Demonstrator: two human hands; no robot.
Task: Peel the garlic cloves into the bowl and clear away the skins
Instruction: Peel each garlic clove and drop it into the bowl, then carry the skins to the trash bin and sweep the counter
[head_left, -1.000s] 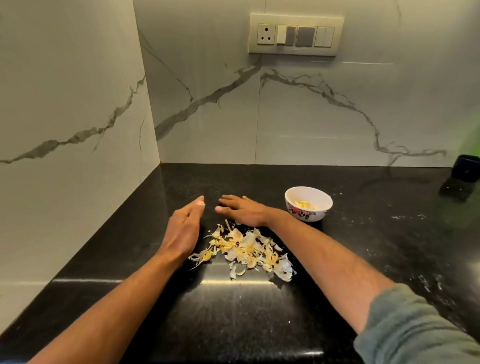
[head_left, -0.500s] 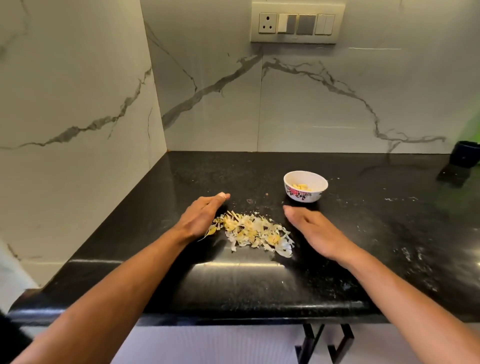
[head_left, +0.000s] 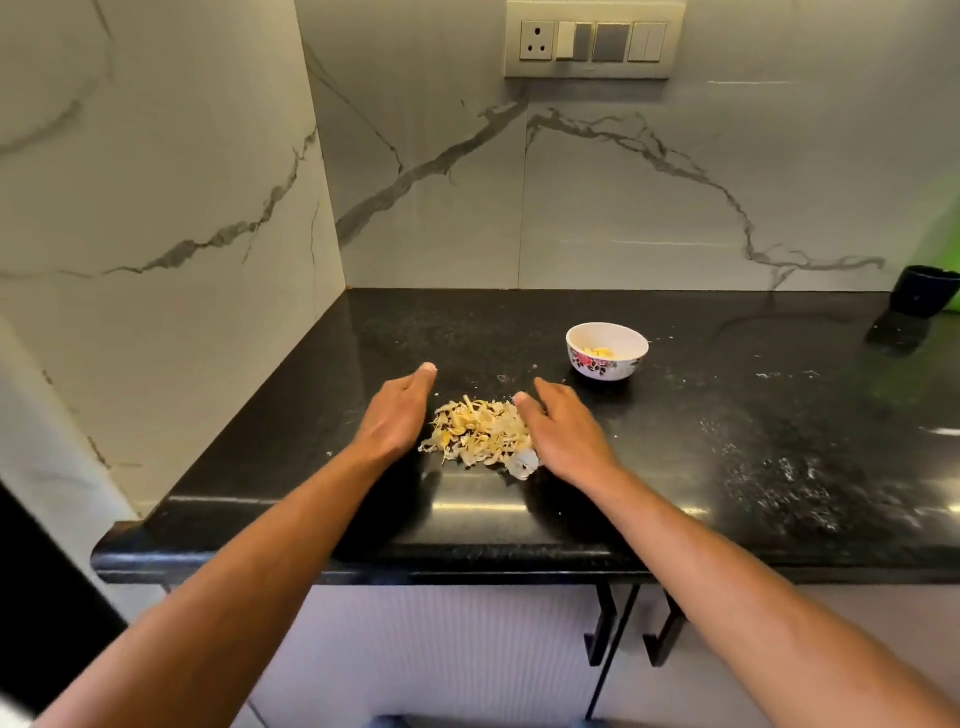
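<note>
Right hand (head_left: 563, 431) now against the skins (head_left: 480, 431), my left hand (head_left: 397, 415) opposite, fingers straight on both, bowl (head_left: 607, 352) behind on table (head_left: 727, 441).

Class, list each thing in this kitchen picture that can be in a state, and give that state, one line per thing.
Garlic skins: gathered in one loose pile on the countertop.
Bowl: upright, peeled cloves inside.
Left hand: open, on edge against the pile's left side.
Right hand: open, fingers straight, against the pile's right side.
Dark cup: upright, far right.
</note>
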